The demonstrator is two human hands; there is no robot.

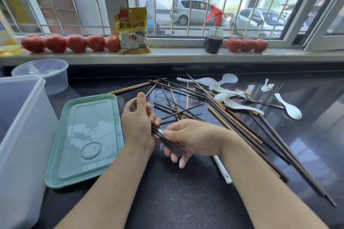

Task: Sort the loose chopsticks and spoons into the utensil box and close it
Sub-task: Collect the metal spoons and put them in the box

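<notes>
Both hands meet in the middle of the dark counter (186,201). The left hand (138,122) is closed around a bunch of thin metal spoons (167,141), with a round bowl end peeking out by the thumb. The right hand (188,137) pinches the handles from below, lining them up.

The metal spoons look hard, smooth and a bit slippery, so it is best to squeeze them together near the middle of the handles. The loose chopsticks (232,122) lie crossed in a heap from 12 to 4 o'clock of the hands. They are light and stiff and roll easily, so grabbing a bunch around the middle should work. The white spoons (242,107) at 1 o'clock could chip if dropped.

The green lid (87,139) lies flat at 9 o'clock, and the clear utensil box (20,135) stands open just past it.

On the windowsill at 12 o'clock, a yellow bag (133,30) reads "食用碱面".
</notes>
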